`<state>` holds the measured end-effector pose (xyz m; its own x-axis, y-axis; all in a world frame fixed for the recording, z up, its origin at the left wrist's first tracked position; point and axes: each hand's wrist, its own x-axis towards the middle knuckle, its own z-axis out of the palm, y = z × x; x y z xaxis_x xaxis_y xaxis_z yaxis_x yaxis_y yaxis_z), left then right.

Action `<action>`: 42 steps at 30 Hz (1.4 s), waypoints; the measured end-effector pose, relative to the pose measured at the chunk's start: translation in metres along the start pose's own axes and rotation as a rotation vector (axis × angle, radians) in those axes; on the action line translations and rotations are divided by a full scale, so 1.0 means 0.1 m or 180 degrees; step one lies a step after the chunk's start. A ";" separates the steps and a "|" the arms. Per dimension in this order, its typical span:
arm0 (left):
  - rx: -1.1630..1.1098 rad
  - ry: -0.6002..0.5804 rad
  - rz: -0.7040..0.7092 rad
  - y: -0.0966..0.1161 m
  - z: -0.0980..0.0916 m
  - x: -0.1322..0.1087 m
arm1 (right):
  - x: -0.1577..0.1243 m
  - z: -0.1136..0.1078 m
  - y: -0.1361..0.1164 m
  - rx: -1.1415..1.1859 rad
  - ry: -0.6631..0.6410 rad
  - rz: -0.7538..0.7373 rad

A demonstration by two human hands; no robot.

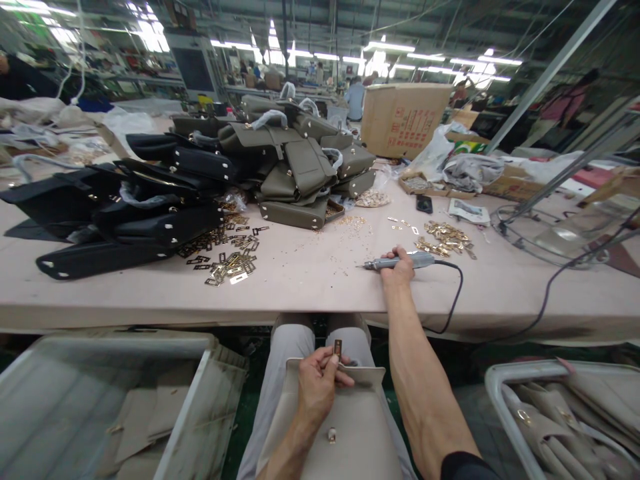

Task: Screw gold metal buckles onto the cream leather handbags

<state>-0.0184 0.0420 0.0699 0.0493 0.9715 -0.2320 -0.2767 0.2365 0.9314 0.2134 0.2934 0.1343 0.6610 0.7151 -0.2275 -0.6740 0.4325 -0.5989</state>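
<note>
the long pale table (310, 287) runs across the whole view, its near edge just above the person's knees. toward its far left corner lies a heap of black bags (125, 207), and beside it, toward the middle of the far edge, a heap of olive bags (300, 167). right of those, at the far edge, stands a cardboard box (403, 117) with red printing too small to read. below the near edge, a grey bin (100, 393) sits on the left and a second bin (565, 407) of beige pieces on the right. between them a beige bag (350, 427) lies across the person's lap, a metal stud (331, 435) showing on its flap. the right hand (399, 268) reaches over the near edge, right of the middle, and is wrapped around a grey power screwdriver (424, 259) lying flat on the table, tip pointing left, its black cable (453, 300) looping off the near edge. gold plates (230, 263) are scattered left of the middle and gold fittings (445, 239) just beyond the tool. the left hand (317, 383) rests on the bag's top edge, thumb and fingertips pinching a small metal plate (338, 349) upright.
</note>
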 end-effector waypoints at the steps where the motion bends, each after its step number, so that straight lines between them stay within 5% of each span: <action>1: 0.0001 0.0001 0.0002 0.00 0.00 0.00 | 0.00 0.00 0.00 -0.0005 0.0011 -0.0007; 34: -0.0040 0.0032 -0.0067 0.04 0.01 -0.02 | -0.12 0.06 -0.02 -0.0047 0.0163 -0.0061; 42: -0.0177 -0.0002 -0.0127 0.07 0.02 0.02 | -0.30 0.03 -0.22 0.0017 -0.0081 0.0125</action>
<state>-0.0182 0.0455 0.0766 0.0619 0.9613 -0.2684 -0.3274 0.2735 0.9044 0.2075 0.2643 0.1564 0.6253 0.7454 -0.2310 -0.7011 0.4066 -0.5858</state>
